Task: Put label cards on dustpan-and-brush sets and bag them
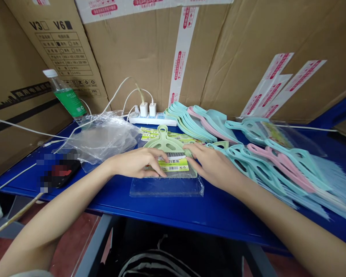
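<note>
In front of me lies a light green dustpan (163,143) with a brush under a yellow-green label card (177,164). A clear plastic bag (167,187) is around or beneath them, its near end flat on the table. My left hand (140,161) rests on the left side, fingers apart, fingertips touching the card and bristles. My right hand (209,163) grips the dustpan set's right edge, its thumb beside the card; some of its fingertips are hidden. Just right of that hand lie several blue and pink hand brushes (276,165).
Stacked blue, green and pink dustpans (202,121) stand behind, next to a white power strip (161,120) with chargers. More label cards (152,132) lie before it. Clear bags (103,132), a bottle (67,96), a dark phone (63,169) and cables occupy the left. Cardboard (150,50) walls the back.
</note>
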Available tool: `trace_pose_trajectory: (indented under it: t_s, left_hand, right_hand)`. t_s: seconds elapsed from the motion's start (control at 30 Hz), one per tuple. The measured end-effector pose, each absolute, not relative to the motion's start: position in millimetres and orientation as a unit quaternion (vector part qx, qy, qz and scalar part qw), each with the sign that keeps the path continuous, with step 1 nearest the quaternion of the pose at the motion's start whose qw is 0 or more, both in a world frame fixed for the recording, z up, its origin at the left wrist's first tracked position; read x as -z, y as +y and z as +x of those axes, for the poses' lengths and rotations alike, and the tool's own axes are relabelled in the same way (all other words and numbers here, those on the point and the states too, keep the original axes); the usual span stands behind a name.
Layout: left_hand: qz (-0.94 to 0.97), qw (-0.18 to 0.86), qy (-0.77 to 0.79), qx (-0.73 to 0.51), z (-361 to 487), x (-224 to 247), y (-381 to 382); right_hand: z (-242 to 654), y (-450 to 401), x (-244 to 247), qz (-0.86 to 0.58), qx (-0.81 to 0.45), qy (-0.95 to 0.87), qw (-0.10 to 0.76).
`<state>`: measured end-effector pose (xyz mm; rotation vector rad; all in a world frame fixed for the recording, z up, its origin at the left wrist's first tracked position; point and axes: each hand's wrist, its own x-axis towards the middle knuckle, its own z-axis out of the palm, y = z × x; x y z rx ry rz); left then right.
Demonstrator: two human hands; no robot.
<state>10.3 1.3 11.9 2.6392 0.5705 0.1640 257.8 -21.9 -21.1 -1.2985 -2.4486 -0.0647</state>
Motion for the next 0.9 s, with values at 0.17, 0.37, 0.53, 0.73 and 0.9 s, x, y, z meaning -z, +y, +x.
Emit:
trace_pose_trajectory:
  t_s: [0.17,0.37,0.53,0.73,0.9]
  left_hand:
    - [0.954,0.214,0.203,-0.06,10.2,-12.1,0.7]
    - [0.953,0.216,0.2,-0.065,10.2,-10.2,1.2]
    - [0.953,0.22,0.194,-0.071,10.8,-9.4,0.0]
    - [0.956,0.211,0.194,-0.065,12.2,-10.3,-2.0]
    - [0.95,0.228,0.204,-0.061,12.7,-10.9,-2.5]
  right_hand:
    - [256.0,-21.0,22.1,-0.5,0.008,-0.85,0.165]
    - [256.1,-17.3,21.3,-0.507,-0.113,-0.83,0.201]
    - [255.2,-20.1,19.3,-0.511,-0.108,-0.822,0.226]
    - [254.1,-24.2,16.8,-0.518,-0.107,-0.82,0.22]
    - [254.8,-23.8,15.7,-0.531,-0.07,-0.814,0.224]
